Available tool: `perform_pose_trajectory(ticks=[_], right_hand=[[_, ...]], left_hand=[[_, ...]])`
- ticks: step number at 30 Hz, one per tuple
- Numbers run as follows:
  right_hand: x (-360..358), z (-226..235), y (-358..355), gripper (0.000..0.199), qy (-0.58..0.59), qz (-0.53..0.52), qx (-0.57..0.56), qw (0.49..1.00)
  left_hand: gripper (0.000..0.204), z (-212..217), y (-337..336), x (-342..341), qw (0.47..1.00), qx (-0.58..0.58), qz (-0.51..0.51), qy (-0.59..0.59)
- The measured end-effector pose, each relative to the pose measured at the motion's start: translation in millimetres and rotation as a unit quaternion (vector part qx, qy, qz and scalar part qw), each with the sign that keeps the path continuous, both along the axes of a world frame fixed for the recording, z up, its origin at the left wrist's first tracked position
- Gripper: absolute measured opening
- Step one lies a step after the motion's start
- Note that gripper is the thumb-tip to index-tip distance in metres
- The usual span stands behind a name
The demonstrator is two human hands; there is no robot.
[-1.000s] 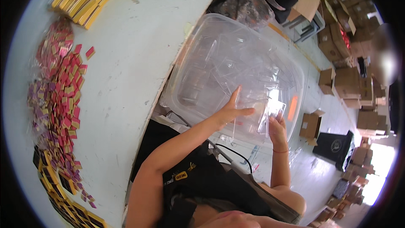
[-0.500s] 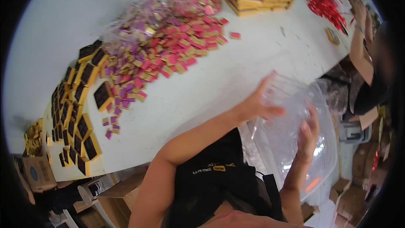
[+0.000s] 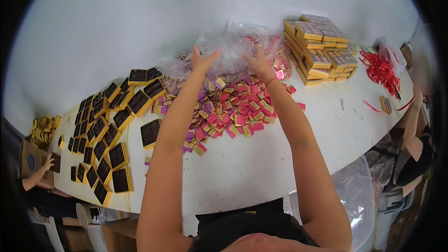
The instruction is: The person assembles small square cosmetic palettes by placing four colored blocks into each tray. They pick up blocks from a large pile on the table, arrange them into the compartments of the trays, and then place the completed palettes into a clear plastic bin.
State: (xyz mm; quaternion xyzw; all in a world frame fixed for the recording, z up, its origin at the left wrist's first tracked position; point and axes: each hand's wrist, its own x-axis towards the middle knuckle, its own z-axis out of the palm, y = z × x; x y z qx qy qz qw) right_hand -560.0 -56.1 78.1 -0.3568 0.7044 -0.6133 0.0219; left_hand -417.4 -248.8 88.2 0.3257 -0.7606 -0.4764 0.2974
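Note:
My left hand (image 3: pixel 201 60) and my right hand (image 3: pixel 258 63) reach to the far side of the white table (image 3: pixel 261 158), fingers spread on a crumpled clear plastic bag (image 3: pixel 228 46). Neither hand visibly grips it. Under and in front of the bag lies a heap of several small pink, purple and gold wrapped squares (image 3: pixel 228 109). My right wrist wears a thin red band.
Several dark trays with gold rims (image 3: pixel 109 130) cover the table's left. Stacked gold boxes (image 3: pixel 319 46) and red ribbons (image 3: pixel 380 70) lie at the right. A clear plastic tub (image 3: pixel 357 200) sits below the table. Another person's hand (image 3: pixel 46 161) shows at left, another person at right.
The view swung from the clear tub to the table. Both hands left the tub and stretched forward onto the plastic bag over the wrapped squares.

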Motion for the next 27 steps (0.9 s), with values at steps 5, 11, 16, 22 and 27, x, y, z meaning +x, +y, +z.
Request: perform_pose_trajectory(ticks=[5,11,16,22,27], right_hand=[[22,-14,71,0.067,-0.068,0.12,0.094,0.986],[89,-8,325,0.038,-0.023,-0.015,0.004,1.0],[141,-78,590,0.033,-0.037,-0.428,0.069,0.9],[299,-157,806,0.051,-0.026,-0.672,0.427,0.604],[344,-183,826,0.085,-0.211,-0.758,0.336,0.518]], left_hand=[[0.096,-61,-11,-9,0.988,-0.147,0.049,0.006],[0.086,-75,-8,29,0.978,-0.189,0.06,0.064],[0.077,-86,-15,43,0.952,-0.305,0.004,0.041],[0.056,-42,99,39,0.881,-0.457,-0.057,0.11],[0.046,2,340,53,0.846,-0.331,-0.389,0.154]])
